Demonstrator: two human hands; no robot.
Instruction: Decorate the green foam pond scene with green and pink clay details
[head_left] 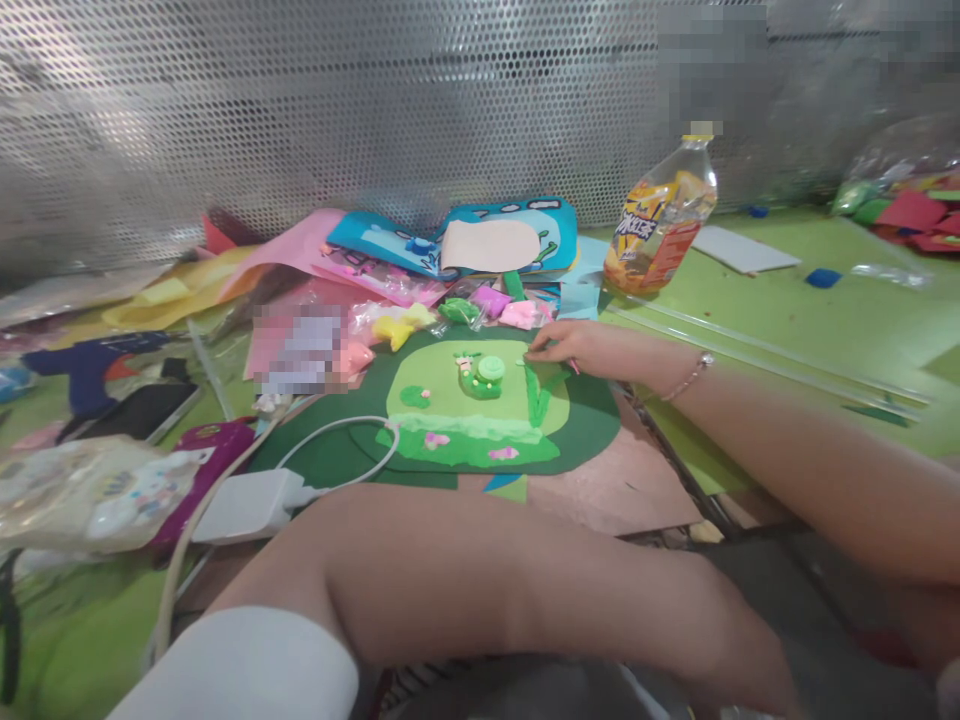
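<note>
My right hand [566, 345], with a beaded bracelet at the wrist, has its fingers curled and drawn together over the upper right of a green picture [589, 425]. A small pale green bit [520, 362] shows at the fingertips; whether they grip it is unclear. On the picture sit a green clay snail [484, 377], a lily pad [415, 397], green leaf strips [538, 395] and pink bits. My left forearm [510, 575] crosses the front, below the picture. My left hand [739, 640] is bent down at the lower right, its fingers out of view.
Behind the picture lie bags of coloured clay [397, 328] and blue foam sheets [382, 240]. A bottle [660, 220] stands at back right. A white charger [251, 503] with cable rests at left, near a phone [139, 412]. A perforated metal panel [375, 120] closes the back.
</note>
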